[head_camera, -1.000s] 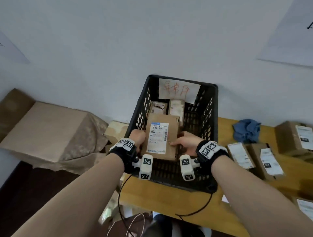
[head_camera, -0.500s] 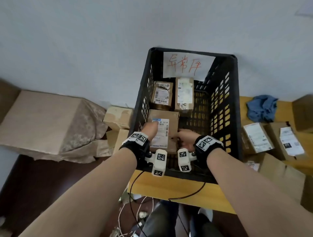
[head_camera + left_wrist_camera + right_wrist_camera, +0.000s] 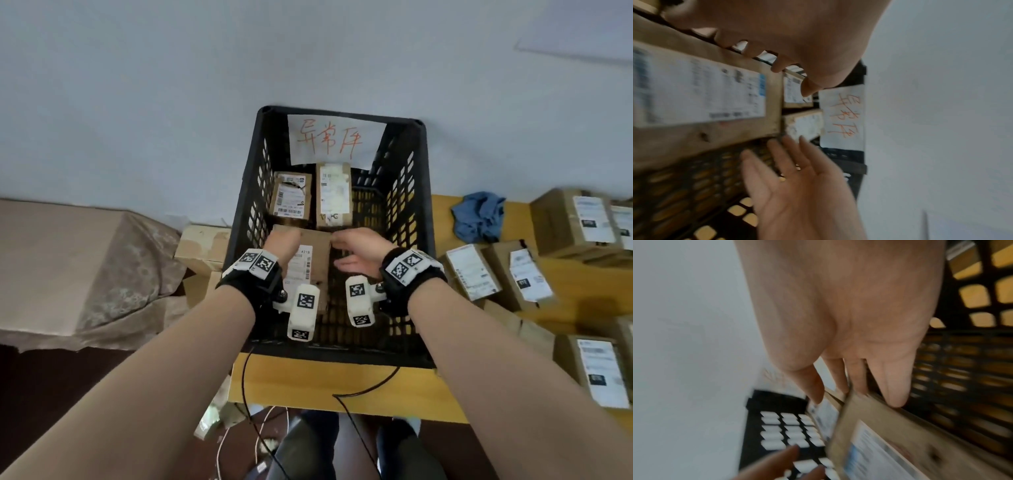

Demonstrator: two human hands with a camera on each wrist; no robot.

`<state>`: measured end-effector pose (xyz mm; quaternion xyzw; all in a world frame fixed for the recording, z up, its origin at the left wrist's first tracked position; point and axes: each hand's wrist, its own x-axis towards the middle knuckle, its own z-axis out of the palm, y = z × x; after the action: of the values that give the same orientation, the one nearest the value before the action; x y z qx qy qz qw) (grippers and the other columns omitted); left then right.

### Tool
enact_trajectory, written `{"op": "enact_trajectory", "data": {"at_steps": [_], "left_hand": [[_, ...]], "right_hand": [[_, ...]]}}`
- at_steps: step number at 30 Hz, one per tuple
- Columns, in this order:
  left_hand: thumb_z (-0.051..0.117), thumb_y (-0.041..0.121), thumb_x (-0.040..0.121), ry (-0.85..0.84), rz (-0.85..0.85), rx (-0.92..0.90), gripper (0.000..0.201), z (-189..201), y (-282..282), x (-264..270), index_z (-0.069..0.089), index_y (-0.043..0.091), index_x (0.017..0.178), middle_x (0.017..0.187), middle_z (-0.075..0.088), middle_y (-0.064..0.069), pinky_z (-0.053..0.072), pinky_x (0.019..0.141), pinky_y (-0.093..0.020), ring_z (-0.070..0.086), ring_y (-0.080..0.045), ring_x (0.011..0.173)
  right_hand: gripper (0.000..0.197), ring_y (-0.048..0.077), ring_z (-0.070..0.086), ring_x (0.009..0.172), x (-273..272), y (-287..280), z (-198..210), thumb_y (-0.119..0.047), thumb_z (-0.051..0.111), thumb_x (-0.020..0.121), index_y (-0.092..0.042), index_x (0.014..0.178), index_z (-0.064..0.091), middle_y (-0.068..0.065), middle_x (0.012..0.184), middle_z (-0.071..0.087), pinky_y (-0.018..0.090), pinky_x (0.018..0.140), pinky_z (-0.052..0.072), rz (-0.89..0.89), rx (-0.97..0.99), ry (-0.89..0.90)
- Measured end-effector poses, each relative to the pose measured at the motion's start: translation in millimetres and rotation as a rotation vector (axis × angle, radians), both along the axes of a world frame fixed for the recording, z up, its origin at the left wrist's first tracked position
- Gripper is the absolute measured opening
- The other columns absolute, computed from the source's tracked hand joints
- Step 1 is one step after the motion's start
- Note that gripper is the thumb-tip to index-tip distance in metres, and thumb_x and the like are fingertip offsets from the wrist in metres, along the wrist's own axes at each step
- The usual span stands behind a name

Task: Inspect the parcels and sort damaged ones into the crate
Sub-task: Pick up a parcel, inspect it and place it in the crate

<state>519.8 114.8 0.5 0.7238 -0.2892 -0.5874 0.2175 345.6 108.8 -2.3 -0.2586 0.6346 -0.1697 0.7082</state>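
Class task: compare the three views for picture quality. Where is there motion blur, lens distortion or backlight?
Head view: mostly sharp, the sign legible, wide-angle bending near the edges. Left wrist view: the parcel label is smeared by blur, though the sign stays readable. Right wrist view: blurriest, parcel label streaked, the right hand soft, the crate holes glowing bright against dark plastic.
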Motion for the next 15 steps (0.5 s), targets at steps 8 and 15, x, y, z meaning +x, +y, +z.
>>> {"op": "enact_trajectory", "data": {"at_steps": [8, 15], "left_hand": [[0.051, 0.014, 0.102, 0.156, 0.027, -0.104, 0.012, 65, -26, -109, 0.063, 0.014, 0.102, 0.105, 0.062, -0.005, 0.049, 0.079, -0.037, 0.06, -0.022, 0.092], [0.044, 0.007, 0.103, 0.328, -0.084, -0.143, 0.028, 87, -28, -251, 0.067, 0.019, 0.094, 0.094, 0.067, 0.0, 0.051, 0.078, -0.036, 0.067, -0.022, 0.085]], "right_hand": [[0.037, 0.036, 0.074, 0.106, -119, -10, 88, -0.029, 0.058, 0.105, -0.011, 0.137, 0.059, 0.011, 0.127, 0.072, 0.047, 0.1, 0.058, -0.044, -0.255, -0.013], [0.037, 0.038, 0.074, 0.103, -268, 8, 89, -0.03, 0.06, 0.104, -0.013, 0.137, 0.057, 0.01, 0.127, 0.072, 0.052, 0.096, 0.059, -0.091, -0.25, 0.15]]}}
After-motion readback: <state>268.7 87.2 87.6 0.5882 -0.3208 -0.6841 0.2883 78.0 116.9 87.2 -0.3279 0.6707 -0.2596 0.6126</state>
